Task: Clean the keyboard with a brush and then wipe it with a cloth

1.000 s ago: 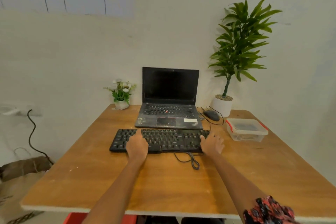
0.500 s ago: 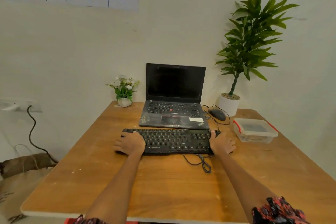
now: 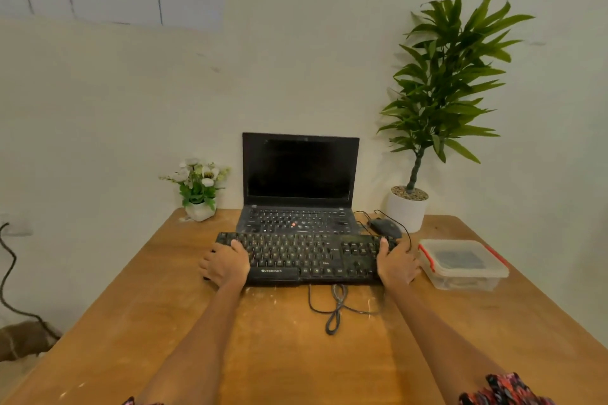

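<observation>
Both forearms reach forward. Left hand (image 3: 226, 265) grips the left end of the black keyboard (image 3: 306, 258), thumb on the keys; right hand (image 3: 396, 265) grips its right end likewise. One keyboard, long axis running left to right, rear edge over the front of the one laptop (image 3: 300, 187). Also on the wooden surface (image 3: 164, 322): one mouse (image 3: 384, 227), one lidded plastic container (image 3: 460, 265), two potted plants.
</observation>
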